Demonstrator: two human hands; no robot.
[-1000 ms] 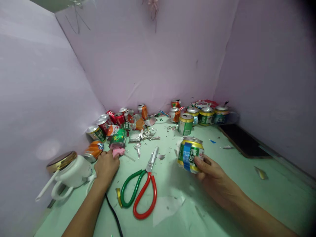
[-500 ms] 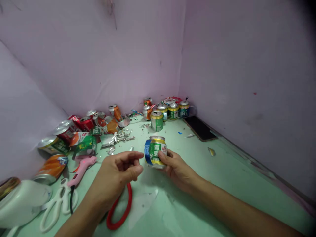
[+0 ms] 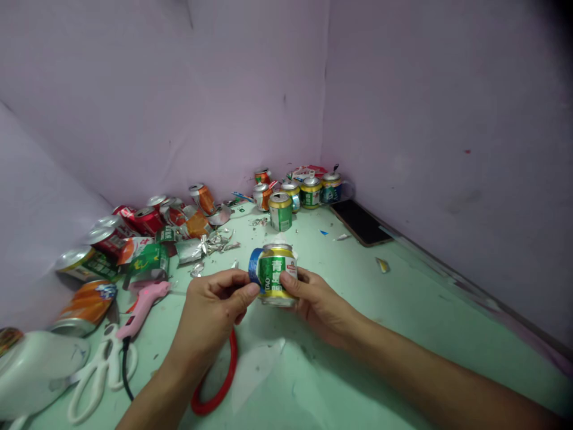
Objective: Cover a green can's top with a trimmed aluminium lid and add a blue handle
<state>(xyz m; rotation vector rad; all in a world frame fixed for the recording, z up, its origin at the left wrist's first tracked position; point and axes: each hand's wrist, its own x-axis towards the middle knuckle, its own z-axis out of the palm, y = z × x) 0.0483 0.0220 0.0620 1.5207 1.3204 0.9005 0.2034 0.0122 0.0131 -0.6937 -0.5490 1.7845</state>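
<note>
My right hand (image 3: pixel 313 298) is wrapped round a small green and yellow beer can (image 3: pixel 275 278), held upright above the table with its thumb across the front. A curved blue strip (image 3: pixel 255 266) stands out like a handle from the can's left side. The thumb and index finger of my left hand (image 3: pixel 219 301) are closed at this strip's lower part, right beside the can. Whether the strip's lower end touches the can is hidden by the fingertips. A red-handled tool (image 3: pixel 230 364) lies partly under my left hand, its other parts covered.
At the left are a pink glue gun (image 3: pixel 142 310), white-handled scissors (image 3: pixel 96 373) and a pile of whole and cut cans (image 3: pixel 147 221). Several small cans (image 3: pixel 280 212) stand at the back. A phone (image 3: pixel 360 222) lies along the right wall. Metal scraps (image 3: pixel 382 264) are scattered about.
My left hand has moved in to the can, its thumb and finger closing on the blue strip. The can stays in my right hand, and the view has shifted slightly.
</note>
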